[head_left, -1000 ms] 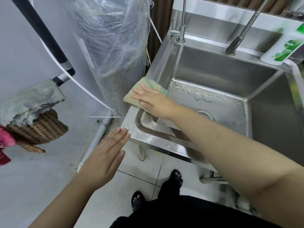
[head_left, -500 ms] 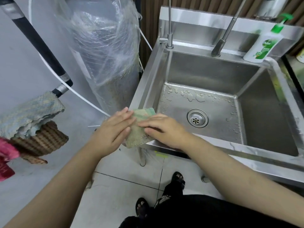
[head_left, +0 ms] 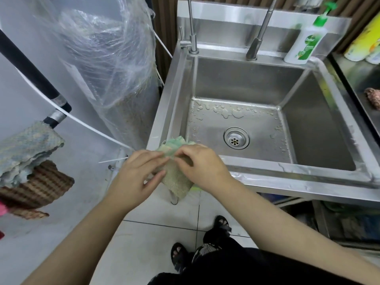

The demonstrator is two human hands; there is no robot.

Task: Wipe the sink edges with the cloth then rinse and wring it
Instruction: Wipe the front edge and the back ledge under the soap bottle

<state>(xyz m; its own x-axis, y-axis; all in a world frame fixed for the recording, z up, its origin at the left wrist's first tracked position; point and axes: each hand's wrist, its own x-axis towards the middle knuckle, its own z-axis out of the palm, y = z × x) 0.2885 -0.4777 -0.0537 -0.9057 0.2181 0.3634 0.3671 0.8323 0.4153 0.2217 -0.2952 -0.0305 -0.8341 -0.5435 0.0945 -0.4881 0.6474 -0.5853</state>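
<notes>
A green and beige cloth [head_left: 177,183] hangs over the front left corner of the steel sink [head_left: 298,177]. My left hand [head_left: 139,175] pinches the cloth's left side with fingertips. My right hand [head_left: 202,165] grips its upper right part with curled fingers. The cloth's lower end droops below the sink's front edge. Water drops lie on the basin floor around the drain [head_left: 236,138]. Two taps [head_left: 257,41] rise from the back rim; no water runs.
A soap pump bottle [head_left: 306,40] stands on the back right rim. A plastic-wrapped cylinder [head_left: 115,64] stands left of the sink. A dark pole [head_left: 35,75] and hanging rags [head_left: 26,153] are at the far left. My feet are on the tiled floor below.
My right hand slid the cloth along the left edge to the front corner. My left hand came up from the rim and took hold of the cloth; both hands now hold it.
</notes>
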